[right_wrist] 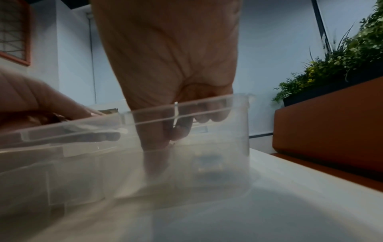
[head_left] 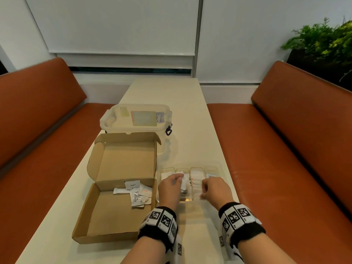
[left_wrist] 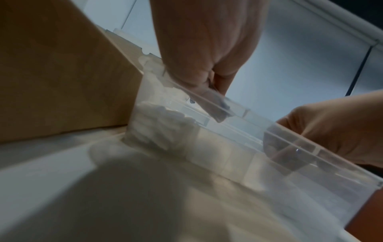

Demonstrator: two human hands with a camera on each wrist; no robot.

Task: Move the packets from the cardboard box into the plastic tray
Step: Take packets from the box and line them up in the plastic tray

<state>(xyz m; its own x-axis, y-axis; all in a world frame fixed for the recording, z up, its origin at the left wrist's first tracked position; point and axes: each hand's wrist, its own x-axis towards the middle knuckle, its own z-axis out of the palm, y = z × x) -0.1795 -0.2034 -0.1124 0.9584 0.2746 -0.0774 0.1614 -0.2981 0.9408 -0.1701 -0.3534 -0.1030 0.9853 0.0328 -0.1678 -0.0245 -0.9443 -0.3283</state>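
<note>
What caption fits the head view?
Both hands, left and right, place packets in the clear tray; more wait in the cardboard box.

A long cream table (head_left: 182,119) is flanked by two orange-brown benches, left (head_left: 43,130) and right (head_left: 297,141). White roller blinds (head_left: 122,25) are drawn over the window behind. Green plants (head_left: 323,39) are set behind the right bench.

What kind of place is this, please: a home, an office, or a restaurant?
Probably a restaurant or café booth, though an office break area is possible. Two orange padded benches face each other across a narrow pale table, with a planter of greenery behind one bench.
</note>
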